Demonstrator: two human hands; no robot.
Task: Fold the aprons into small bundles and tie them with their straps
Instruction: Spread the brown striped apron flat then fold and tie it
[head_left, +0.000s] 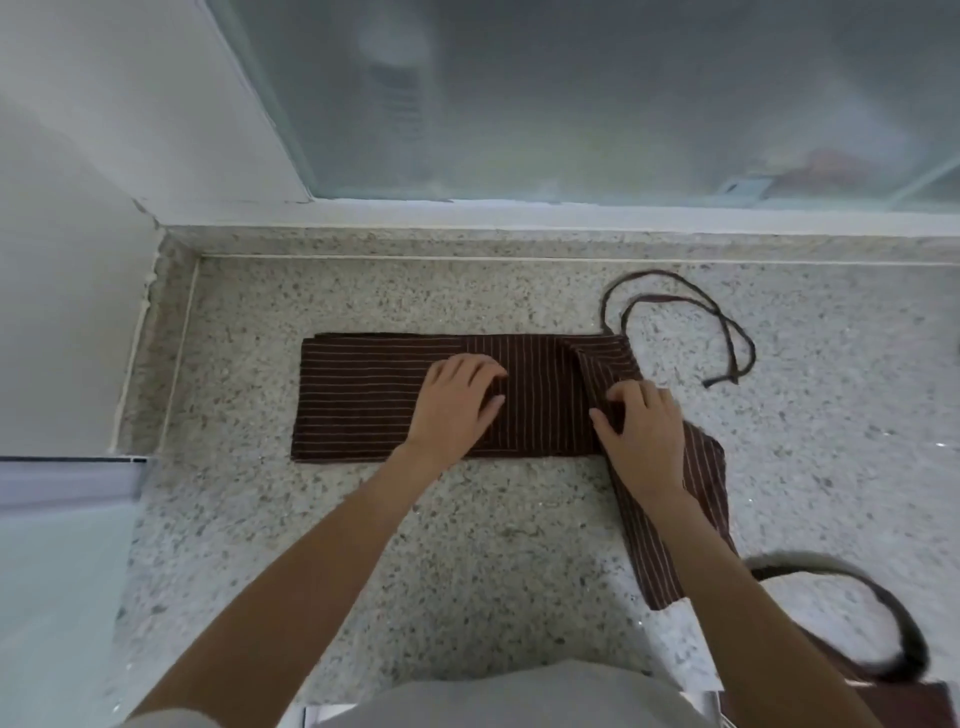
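While your left hand (460, 397) is pressing flat on the brown striped apron (363, 400) at the frame's centre, your right hand (641, 428) is pinching a fold. Next, you are likely folding toward the straps (727, 332), upper right.

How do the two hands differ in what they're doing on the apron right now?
The left hand lies near the middle of the folded apron, fingers loosely bent, pressing it down. The right hand sits at the right end, fingers curled and gripping a diagonal flap. The left hand's part lies smooth; the right hand's part is bunched and trails toward the person. Both rest palm down on the striped cloth.
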